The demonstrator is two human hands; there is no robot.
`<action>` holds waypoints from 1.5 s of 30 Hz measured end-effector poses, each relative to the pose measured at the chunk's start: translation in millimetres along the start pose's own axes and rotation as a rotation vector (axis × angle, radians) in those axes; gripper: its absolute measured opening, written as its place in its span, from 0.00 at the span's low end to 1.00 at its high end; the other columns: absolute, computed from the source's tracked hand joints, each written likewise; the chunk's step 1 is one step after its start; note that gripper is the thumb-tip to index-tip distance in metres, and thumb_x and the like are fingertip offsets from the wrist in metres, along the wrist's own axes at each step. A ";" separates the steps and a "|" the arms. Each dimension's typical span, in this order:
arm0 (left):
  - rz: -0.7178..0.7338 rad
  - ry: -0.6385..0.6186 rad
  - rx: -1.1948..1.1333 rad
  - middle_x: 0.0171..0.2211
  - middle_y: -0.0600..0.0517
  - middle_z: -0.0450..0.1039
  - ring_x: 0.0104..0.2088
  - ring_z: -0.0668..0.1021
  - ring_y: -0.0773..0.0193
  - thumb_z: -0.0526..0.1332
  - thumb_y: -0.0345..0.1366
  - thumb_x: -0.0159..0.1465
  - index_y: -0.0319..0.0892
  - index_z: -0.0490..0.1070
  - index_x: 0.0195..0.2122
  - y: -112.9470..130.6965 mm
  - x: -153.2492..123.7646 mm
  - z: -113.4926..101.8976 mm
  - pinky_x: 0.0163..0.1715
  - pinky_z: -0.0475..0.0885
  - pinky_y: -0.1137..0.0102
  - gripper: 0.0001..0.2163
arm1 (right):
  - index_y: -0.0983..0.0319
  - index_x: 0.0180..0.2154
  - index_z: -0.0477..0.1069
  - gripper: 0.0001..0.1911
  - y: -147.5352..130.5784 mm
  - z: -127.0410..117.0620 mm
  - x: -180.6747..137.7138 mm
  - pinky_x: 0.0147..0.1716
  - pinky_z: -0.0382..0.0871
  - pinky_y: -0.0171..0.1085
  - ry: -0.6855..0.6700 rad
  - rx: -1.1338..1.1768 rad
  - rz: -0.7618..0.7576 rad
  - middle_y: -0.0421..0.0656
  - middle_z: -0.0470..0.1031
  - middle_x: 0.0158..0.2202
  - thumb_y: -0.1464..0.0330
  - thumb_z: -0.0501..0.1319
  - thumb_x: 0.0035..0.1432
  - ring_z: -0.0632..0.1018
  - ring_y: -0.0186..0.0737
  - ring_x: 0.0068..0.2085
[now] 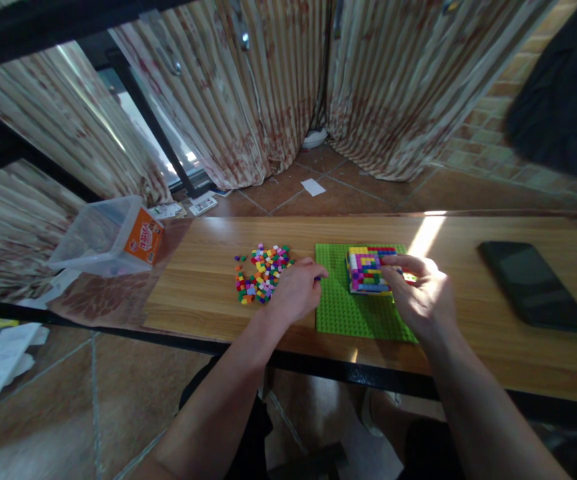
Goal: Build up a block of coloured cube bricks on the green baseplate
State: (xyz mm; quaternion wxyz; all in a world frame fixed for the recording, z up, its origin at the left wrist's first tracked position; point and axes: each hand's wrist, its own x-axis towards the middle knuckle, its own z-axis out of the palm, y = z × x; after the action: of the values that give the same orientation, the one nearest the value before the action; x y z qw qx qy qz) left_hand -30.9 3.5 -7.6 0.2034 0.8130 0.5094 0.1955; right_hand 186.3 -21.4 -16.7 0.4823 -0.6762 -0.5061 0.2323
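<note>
I see my left hand [296,290] curled at the baseplate's [358,313] left edge, beside the loose bricks [262,272]; its grip I can't tell. My right hand [421,293] pinches the block stack [368,270] on the baseplate.

Head camera looks forward, down; table [468,280] near

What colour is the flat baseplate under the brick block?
Bright green, studded; the baseplate shows clearly in the head view, under the multicoloured brick block.
</note>
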 end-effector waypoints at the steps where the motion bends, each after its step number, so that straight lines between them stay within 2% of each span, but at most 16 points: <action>1: 0.000 0.002 -0.015 0.39 0.48 0.77 0.40 0.79 0.61 0.56 0.21 0.61 0.40 0.80 0.41 0.4 -0.1 0.4 0.48 0.75 0.66 0.15 | 0.60 0.37 0.81 0.15 -0.1 0.1 -0.1 0.41 0.75 0.48 -0.001 0.005 0.001 0.49 0.79 0.44 0.57 0.65 0.51 0.80 0.47 0.41; 6: 0.018 0.023 -0.086 0.38 0.48 0.77 0.40 0.79 0.63 0.55 0.21 0.62 0.41 0.81 0.38 1.3 -0.3 3.0 0.48 0.75 0.66 0.15 | 0.59 0.35 0.81 0.13 -2.0 0.6 -0.2 0.42 0.75 0.48 0.031 -0.032 -0.033 0.48 0.79 0.42 0.58 0.65 0.51 0.80 0.47 0.40; 12: 0.043 0.047 -0.127 0.39 0.47 0.77 0.40 0.79 0.63 0.56 0.22 0.62 0.40 0.81 0.37 1.6 -0.2 6.2 0.47 0.75 0.67 0.14 | 0.59 0.35 0.81 0.14 -2.2 0.7 -0.2 0.38 0.76 0.47 0.036 -0.033 -0.030 0.48 0.79 0.41 0.57 0.65 0.51 0.80 0.46 0.38; 19: 0.084 0.051 -0.171 0.38 0.47 0.79 0.39 0.79 0.63 0.56 0.24 0.65 0.39 0.80 0.38 8.5 -0.8 6.4 0.47 0.74 0.67 0.12 | 0.59 0.35 0.81 0.14 -2.4 0.1 -0.1 0.45 0.74 0.51 0.027 -0.036 -0.022 0.49 0.79 0.42 0.58 0.65 0.51 0.80 0.49 0.42; 27: 0.089 0.069 -0.247 0.40 0.49 0.79 0.42 0.80 0.63 0.59 0.25 0.64 0.40 0.76 0.45 19.9 -2.5 12.9 0.46 0.74 0.67 0.11 | 0.59 0.36 0.81 0.14 -1.0 -0.4 -0.3 0.46 0.74 0.52 0.017 -0.033 -0.029 0.49 0.79 0.44 0.57 0.65 0.51 0.80 0.50 0.44; 36: 0.158 0.154 -0.318 0.40 0.50 0.79 0.41 0.80 0.64 0.60 0.24 0.63 0.40 0.73 0.45 24.8 -3.5 18.8 0.46 0.75 0.67 0.11 | 0.59 0.34 0.81 0.13 -1.0 4.3 -1.0 0.41 0.77 0.47 0.029 -0.007 -0.029 0.48 0.80 0.41 0.58 0.66 0.51 0.81 0.48 0.42; 41: 0.170 0.191 -0.279 0.42 0.50 0.79 0.42 0.81 0.62 0.61 0.25 0.64 0.41 0.73 0.46 22.7 -1.4 21.4 0.48 0.76 0.65 0.11 | 0.60 0.35 0.81 0.13 -0.6 7.6 -4.1 0.35 0.78 0.45 -0.003 0.042 -0.009 0.49 0.80 0.43 0.59 0.66 0.52 0.81 0.45 0.38; 45: 0.188 0.236 -0.236 0.42 0.49 0.80 0.43 0.81 0.61 0.61 0.25 0.65 0.41 0.74 0.46 22.8 -0.9 22.9 0.49 0.76 0.64 0.10 | 0.60 0.37 0.81 0.13 -1.3 6.6 -4.7 0.35 0.78 0.45 -0.008 0.040 -0.011 0.49 0.80 0.43 0.60 0.66 0.53 0.81 0.44 0.36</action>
State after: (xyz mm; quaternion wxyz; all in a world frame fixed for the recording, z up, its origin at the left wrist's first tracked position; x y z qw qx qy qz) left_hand -2.2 -9.4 -14.9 0.2170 0.7990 0.4252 0.3657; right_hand 178.6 -22.8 -19.1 0.4949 -0.6626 -0.5071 0.2426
